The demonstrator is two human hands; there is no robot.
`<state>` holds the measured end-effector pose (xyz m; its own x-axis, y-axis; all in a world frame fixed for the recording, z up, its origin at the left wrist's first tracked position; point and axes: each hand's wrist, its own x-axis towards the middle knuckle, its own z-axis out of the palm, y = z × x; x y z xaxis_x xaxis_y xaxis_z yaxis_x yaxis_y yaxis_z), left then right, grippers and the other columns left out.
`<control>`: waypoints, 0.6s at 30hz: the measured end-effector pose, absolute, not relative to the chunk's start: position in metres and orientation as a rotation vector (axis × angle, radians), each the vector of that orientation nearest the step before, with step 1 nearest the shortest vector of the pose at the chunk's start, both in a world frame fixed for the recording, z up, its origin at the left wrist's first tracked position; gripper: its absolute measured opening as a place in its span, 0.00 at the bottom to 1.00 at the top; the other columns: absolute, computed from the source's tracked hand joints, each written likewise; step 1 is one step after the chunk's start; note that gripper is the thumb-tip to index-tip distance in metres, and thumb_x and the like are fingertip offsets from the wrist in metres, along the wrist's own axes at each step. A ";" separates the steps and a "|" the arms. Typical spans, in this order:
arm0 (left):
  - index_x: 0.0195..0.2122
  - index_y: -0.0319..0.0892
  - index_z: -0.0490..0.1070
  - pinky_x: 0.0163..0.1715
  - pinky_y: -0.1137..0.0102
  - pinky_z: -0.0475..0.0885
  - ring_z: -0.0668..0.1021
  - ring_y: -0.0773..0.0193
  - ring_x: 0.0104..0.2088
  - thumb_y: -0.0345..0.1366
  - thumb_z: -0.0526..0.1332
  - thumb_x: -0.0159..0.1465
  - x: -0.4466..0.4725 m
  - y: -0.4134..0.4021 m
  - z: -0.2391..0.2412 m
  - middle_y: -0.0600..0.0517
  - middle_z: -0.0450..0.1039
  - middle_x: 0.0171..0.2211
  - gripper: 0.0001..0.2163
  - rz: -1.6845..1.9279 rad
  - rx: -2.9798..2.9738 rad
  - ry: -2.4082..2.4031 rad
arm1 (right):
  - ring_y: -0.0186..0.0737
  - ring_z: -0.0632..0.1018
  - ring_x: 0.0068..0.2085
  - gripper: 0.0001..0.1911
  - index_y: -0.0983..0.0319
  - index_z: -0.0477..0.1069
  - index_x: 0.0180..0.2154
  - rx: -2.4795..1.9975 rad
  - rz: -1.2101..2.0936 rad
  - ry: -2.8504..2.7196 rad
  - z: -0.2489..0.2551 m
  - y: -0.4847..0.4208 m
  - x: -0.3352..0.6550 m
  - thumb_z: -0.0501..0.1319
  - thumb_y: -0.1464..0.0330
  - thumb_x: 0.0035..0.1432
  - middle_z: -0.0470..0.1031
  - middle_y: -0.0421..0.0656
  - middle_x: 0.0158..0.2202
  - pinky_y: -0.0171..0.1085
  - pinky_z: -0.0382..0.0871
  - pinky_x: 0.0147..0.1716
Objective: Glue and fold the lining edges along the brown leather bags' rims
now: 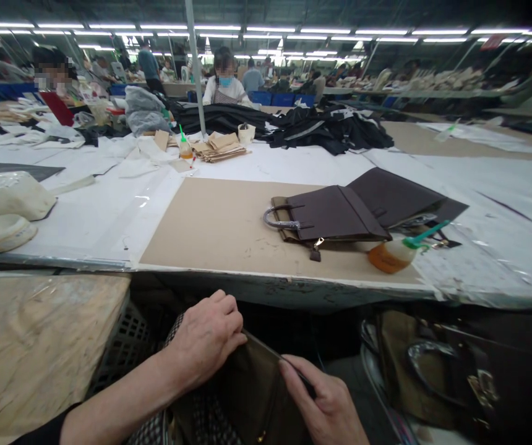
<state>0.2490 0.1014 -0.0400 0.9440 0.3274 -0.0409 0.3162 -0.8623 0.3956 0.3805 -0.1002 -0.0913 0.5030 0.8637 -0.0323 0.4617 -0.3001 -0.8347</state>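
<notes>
Below the table's front edge, a dark brown handbag (pixel 252 389) rests in my lap, its olive-brown lining and a zip showing. My left hand (pixel 208 340) has its fingers curled over the bag's upper edge. Further along that same edge, my right hand (pixel 319 395) pinches the rim between thumb and fingers. On the table ahead lies another dark brown bag (pixel 326 213), flat, with a plastic-wrapped handle and a zip pull hanging at its front. The lower part of the bag in my lap is cut off by the frame.
A glue bottle (pixel 391 254) with a green nozzle stands near the table edge. Finished-looking bags (pixel 414 371) sit low at right. A stained board (pixel 38 334) and a plastic crate (pixel 124 340) are at left. Across the table, a masked person (pixel 224 86) sits behind dark pieces (pixel 326 127).
</notes>
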 end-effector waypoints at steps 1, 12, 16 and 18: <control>0.29 0.43 0.69 0.39 0.70 0.65 0.73 0.60 0.43 0.37 0.64 0.64 0.250 0.103 -0.040 0.54 0.73 0.39 0.08 0.070 2.649 0.459 | 0.40 0.82 0.32 0.16 0.59 0.77 0.41 -1.931 0.617 -1.081 -0.091 -0.100 0.380 0.55 0.58 0.67 0.81 0.41 0.32 0.29 0.72 0.32; 0.26 0.42 0.75 0.30 0.74 0.65 0.76 0.65 0.30 0.37 0.67 0.56 0.256 0.114 -0.052 0.56 0.77 0.28 0.06 -0.016 2.180 0.616 | 0.39 0.82 0.32 0.17 0.58 0.80 0.42 -1.881 0.575 -0.993 -0.090 -0.100 0.374 0.57 0.56 0.64 0.83 0.41 0.34 0.27 0.73 0.31; 0.22 0.41 0.72 0.27 0.74 0.64 0.75 0.65 0.28 0.35 0.67 0.54 0.258 0.112 -0.049 0.56 0.76 0.25 0.07 -0.017 2.153 0.652 | 0.39 0.82 0.33 0.17 0.57 0.80 0.42 -1.874 0.662 -0.944 -0.089 -0.100 0.377 0.59 0.56 0.63 0.83 0.40 0.34 0.26 0.73 0.33; 0.20 0.41 0.70 0.25 0.74 0.63 0.75 0.65 0.27 0.34 0.67 0.52 0.259 0.112 -0.051 0.55 0.76 0.24 0.08 -0.030 2.091 0.680 | 0.40 0.82 0.35 0.17 0.57 0.80 0.43 -1.876 0.743 -0.943 -0.086 -0.100 0.381 0.58 0.55 0.63 0.82 0.40 0.35 0.27 0.73 0.33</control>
